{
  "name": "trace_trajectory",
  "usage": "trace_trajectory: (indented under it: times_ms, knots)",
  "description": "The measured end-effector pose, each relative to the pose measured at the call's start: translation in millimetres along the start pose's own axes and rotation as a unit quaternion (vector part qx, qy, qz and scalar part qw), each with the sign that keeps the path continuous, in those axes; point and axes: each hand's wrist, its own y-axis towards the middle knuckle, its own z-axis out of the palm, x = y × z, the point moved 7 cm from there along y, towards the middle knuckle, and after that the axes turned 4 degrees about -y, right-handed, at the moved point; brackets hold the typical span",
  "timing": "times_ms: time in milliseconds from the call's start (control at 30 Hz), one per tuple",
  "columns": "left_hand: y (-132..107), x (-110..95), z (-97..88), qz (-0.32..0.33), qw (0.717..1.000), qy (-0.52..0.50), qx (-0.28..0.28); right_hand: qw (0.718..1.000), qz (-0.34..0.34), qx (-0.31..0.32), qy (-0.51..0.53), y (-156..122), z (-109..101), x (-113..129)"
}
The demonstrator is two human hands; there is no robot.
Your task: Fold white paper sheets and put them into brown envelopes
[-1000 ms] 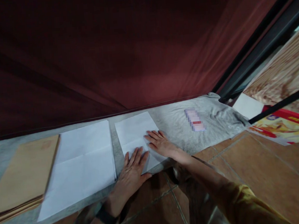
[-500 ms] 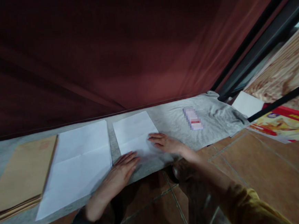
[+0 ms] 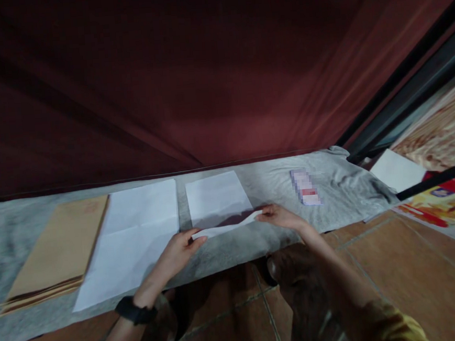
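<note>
A white sheet of paper point(image 3: 217, 195) lies on the grey cloth, its near edge lifted and curved up. My left hand point(image 3: 184, 250) pinches the left corner of that raised edge between thumb and fingers. At the right corner my right hand point(image 3: 280, 218) pinches the same edge. A shadow falls on the paper just behind the lifted strip. Left of it lies a stack of larger white sheets point(image 3: 134, 235) with a crease across the middle. Farther left sits a pile of brown envelopes point(image 3: 64, 246).
The grey cloth point(image 3: 268, 188) covers a long narrow surface, with a blurred pinkish packet point(image 3: 305, 187) on its right part. Behind rises a dark red curtain point(image 3: 205, 88). A black frame bar point(image 3: 441, 177), a colourful printed box point(image 3: 446, 203) and tiled floor point(image 3: 396, 267) are at right.
Both hands were flat on the paper; now they pinch its near corners and hold that edge up off the cloth. The view has shifted slightly.
</note>
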Motion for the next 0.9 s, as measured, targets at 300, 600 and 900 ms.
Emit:
trace_trajectory:
  times_ms: [300, 600, 900]
  knots:
    - [21, 13, -12.7, -0.050, 0.991, -0.052, -0.115, 0.991, 0.035, -0.114, -0.061, 37, -7, -8]
    - [33, -8, -20.7, -0.133, 0.960, 0.190, -0.155, 0.953, 0.107, -0.226, -0.173, 61, -12, 3]
    - [41, -6, -24.2, -0.147, 0.960, 0.173, -0.161, 0.993, 0.040, -0.110, 0.025, 54, -8, 3]
